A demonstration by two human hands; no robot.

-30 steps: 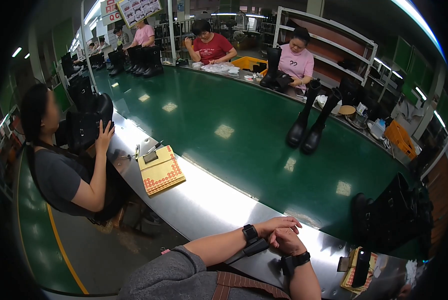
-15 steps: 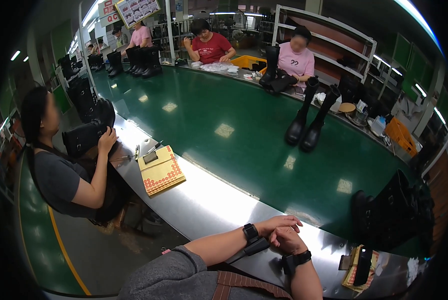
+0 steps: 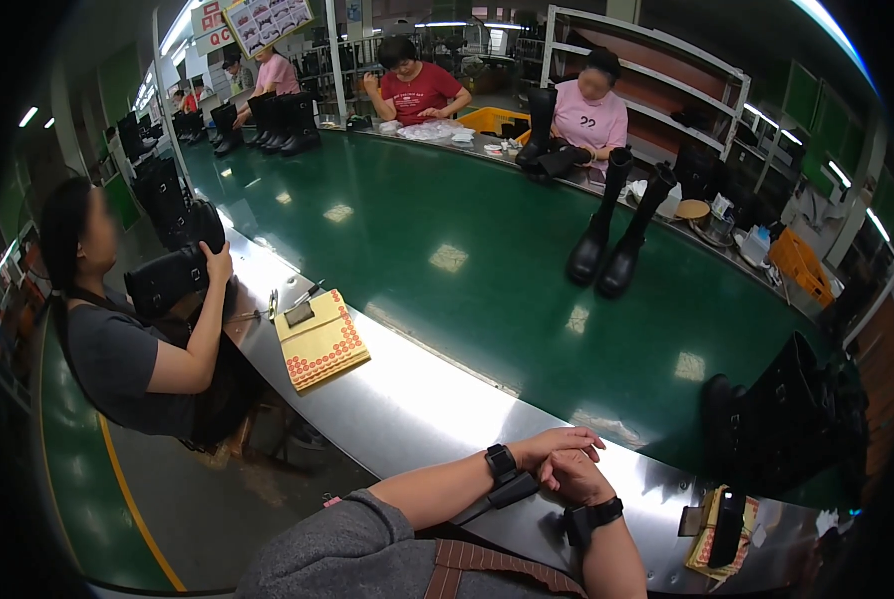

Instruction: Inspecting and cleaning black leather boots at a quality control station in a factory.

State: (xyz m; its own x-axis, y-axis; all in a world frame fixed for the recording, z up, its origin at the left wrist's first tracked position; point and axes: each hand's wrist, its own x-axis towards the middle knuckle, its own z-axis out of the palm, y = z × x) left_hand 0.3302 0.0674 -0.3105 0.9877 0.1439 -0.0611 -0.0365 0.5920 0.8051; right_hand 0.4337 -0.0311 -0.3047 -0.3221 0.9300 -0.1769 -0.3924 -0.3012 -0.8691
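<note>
Since a second ago my own hands have not moved; what has shifted is the black boot (image 3: 172,280) that the person at my 10 o'clock handles, now lower and lying on its side at the metal ledge (image 3: 417,399), where before it was up near shoulder height.

My left hand (image 3: 557,444) lies over my right hand (image 3: 570,477), the two pressed together and resting on the ledge at about 5 o'clock in the view. The left fingers are loosely spread over the back of the right hand; neither hand pinches or holds anything. Each wrist carries a black band.

The things nearest my hands are a dark handheld device on a yellow pad (image 3: 724,529) at 4 o'clock, well apart from my right hand, and a cluster of black boots (image 3: 786,419) on the green conveyor belt (image 3: 447,220) at 3 o'clock. A yellow sheet of red stickers (image 3: 322,339) lies on the ledge at 9 o'clock, near the seated person's elbow. A pair of tall black boots (image 3: 606,245) stands upright on the belt at 1 o'clock, with more people seated along its far side.
</note>
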